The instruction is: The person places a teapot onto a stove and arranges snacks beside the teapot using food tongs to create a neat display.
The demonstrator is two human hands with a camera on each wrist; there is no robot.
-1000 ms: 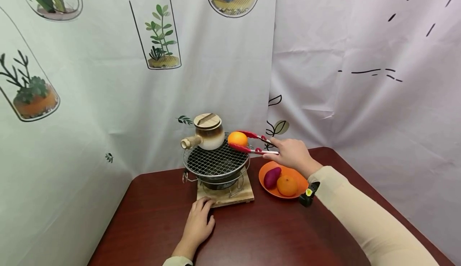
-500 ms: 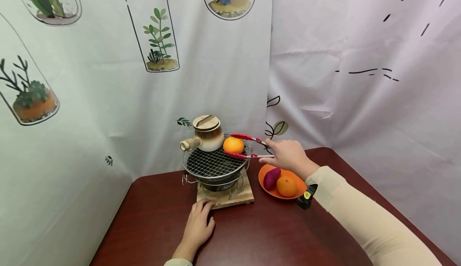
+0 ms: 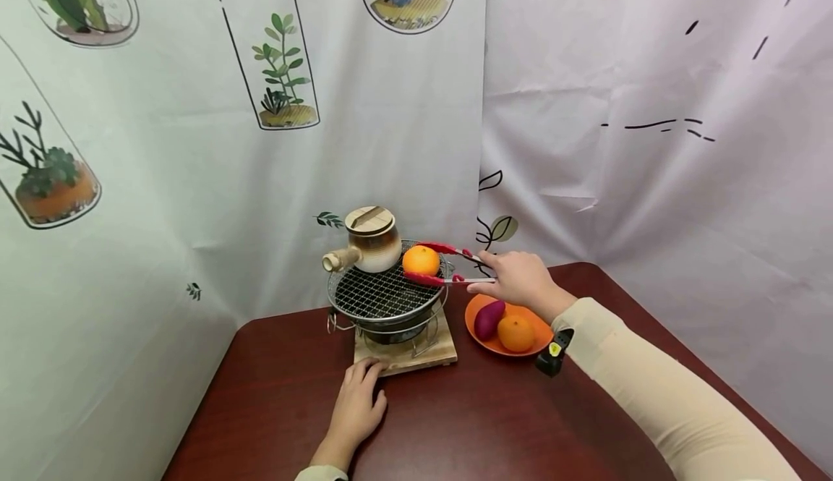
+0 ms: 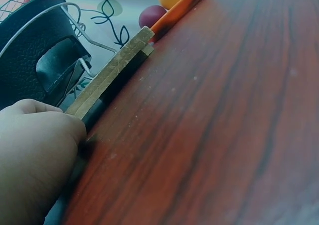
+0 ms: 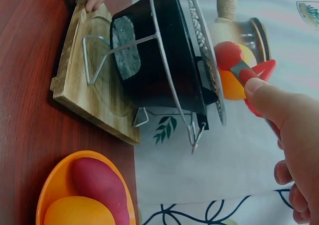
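Observation:
My right hand grips red-tipped tongs from the right. Their red ends lie on either side of an orange, which sits right at the wire grate of a small round black stove. Just left of the orange, a brown-and-white pot with a wooden lid and side handle stands on the grate. My left hand rests its fingertips on the front edge of the wooden board under the stove, thumb apart from the fingers; the left wrist view hides its fingertips.
Right of the board, an orange plate holds a purple sweet-potato-shaped item and a second orange. The dark red table ends at a printed cloth backdrop behind and at both sides.
The orange in the tongs has come down slightly and left onto the grate, the right hand moving with it. Over the last half second little moves. The left hand stays at the board.

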